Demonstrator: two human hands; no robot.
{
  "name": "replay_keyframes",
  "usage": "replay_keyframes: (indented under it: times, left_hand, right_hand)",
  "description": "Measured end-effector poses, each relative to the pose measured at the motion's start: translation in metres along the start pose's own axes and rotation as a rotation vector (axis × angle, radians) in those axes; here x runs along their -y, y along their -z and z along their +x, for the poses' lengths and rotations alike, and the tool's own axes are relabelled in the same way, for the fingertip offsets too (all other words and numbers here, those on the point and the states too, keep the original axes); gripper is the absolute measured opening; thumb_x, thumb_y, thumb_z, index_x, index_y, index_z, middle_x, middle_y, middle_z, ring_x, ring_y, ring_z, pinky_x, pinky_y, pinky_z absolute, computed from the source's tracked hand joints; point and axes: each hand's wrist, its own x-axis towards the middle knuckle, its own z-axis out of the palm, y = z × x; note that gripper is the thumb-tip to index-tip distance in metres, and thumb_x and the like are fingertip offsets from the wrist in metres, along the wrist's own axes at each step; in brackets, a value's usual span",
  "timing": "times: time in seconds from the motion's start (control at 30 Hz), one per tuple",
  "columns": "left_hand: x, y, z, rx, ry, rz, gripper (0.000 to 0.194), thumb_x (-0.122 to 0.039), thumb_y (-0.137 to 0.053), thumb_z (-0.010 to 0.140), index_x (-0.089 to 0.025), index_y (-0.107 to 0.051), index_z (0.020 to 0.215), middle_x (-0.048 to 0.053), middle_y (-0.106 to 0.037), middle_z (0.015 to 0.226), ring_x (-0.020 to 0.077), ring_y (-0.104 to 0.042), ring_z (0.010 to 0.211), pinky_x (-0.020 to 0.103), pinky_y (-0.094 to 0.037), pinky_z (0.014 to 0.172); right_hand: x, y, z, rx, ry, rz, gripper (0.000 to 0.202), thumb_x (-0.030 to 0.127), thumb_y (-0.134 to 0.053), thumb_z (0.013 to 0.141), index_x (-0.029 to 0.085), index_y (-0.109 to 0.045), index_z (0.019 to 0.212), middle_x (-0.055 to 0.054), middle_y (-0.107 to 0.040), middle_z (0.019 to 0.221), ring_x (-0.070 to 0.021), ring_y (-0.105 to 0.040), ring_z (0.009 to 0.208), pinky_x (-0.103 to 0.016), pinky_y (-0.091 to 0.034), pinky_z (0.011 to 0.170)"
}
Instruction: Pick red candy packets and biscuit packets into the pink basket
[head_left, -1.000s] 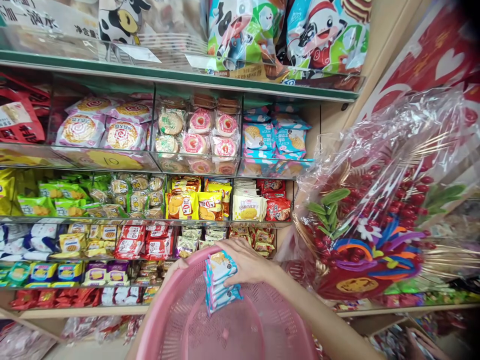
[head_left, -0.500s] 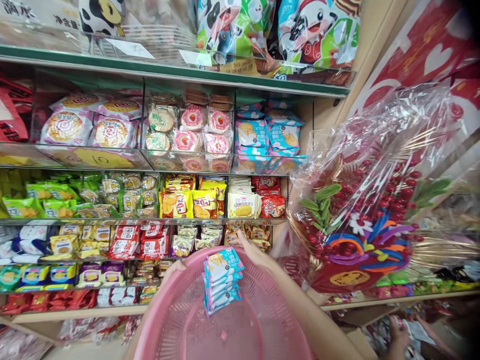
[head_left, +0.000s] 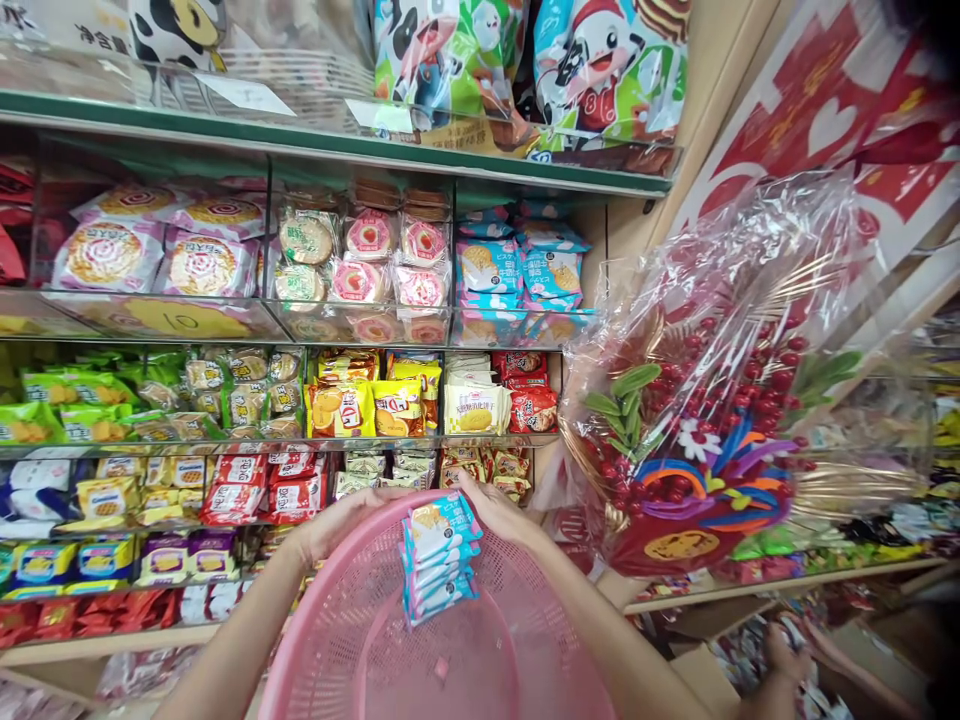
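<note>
A pink plastic basket with perforated walls is tilted in front of me. At its far left rim my left hand is closed on the edge, fingertips partly hidden behind it. My right hand grips the far right rim, and its forearm crosses the basket's right side. Inside, against the far wall, leans a small stack of blue-and-white biscuit packets. Matching blue biscuit packets fill a clear shelf compartment above.
Glass-fronted shelves hold several kinds of wrapped biscuits. On the right, a plastic-wrapped decoration with red berries juts out beside the shelves. Another person's hands are at lower right near a cardboard box and small packets.
The shelves and the decoration have shifted slightly left in view. More of my left hand and forearm shows now. The blue packets stay stacked in the basket.
</note>
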Motion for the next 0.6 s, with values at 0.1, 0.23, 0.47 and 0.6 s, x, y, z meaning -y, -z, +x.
replay_keyframes:
  times: [0.1, 0.23, 0.47, 0.6]
  left_hand:
    - [-0.029, -0.011, 0.017, 0.126, 0.039, -0.037, 0.043, -0.039, -0.047, 0.073, -0.017, -0.063, 0.107, 0.004, -0.067, 0.099, 0.0205, -0.055, 0.102, 0.028, -0.036, 0.090]
    - [-0.050, -0.025, 0.049, 0.088, 0.053, 0.195, 0.041, -0.046, -0.055, 0.070, -0.017, -0.067, 0.096, 0.005, -0.068, 0.095, 0.0213, -0.057, 0.095, 0.029, -0.038, 0.088]
    - [-0.035, -0.035, 0.093, 0.071, 0.055, 0.287, 0.055, -0.063, -0.047, 0.071, -0.012, -0.067, 0.074, 0.008, -0.068, 0.075, 0.0208, -0.059, 0.074, 0.031, -0.042, 0.076]
    - [-0.023, -0.040, 0.092, 0.124, -0.005, 0.197, 0.058, -0.064, -0.043, 0.074, -0.012, -0.068, 0.082, 0.007, -0.068, 0.079, 0.0210, -0.058, 0.082, 0.031, -0.040, 0.081]
  right_hand:
    - [0.000, -0.002, 0.000, -0.024, 0.020, -0.037, 0.076, 0.072, -0.014, 0.078, 0.020, -0.066, 0.096, -0.006, -0.067, 0.094, -0.0236, -0.058, 0.096, -0.032, -0.040, 0.085]
    - [0.003, -0.004, -0.001, -0.013, 0.079, -0.043, 0.076, 0.071, -0.013, 0.079, 0.020, -0.067, 0.091, -0.005, -0.068, 0.089, -0.0222, -0.059, 0.093, -0.031, -0.040, 0.084]
    - [0.004, 0.000, -0.005, -0.085, 0.083, -0.062, 0.069, 0.068, -0.014, 0.082, 0.022, -0.056, 0.112, -0.005, -0.061, 0.113, -0.0220, -0.053, 0.106, -0.033, -0.038, 0.088]
    - [-0.002, 0.000, -0.006, -0.112, 0.042, -0.048, 0.067, 0.067, -0.020, 0.082, 0.023, -0.037, 0.130, -0.007, -0.052, 0.125, -0.0215, -0.047, 0.115, -0.036, -0.034, 0.094]
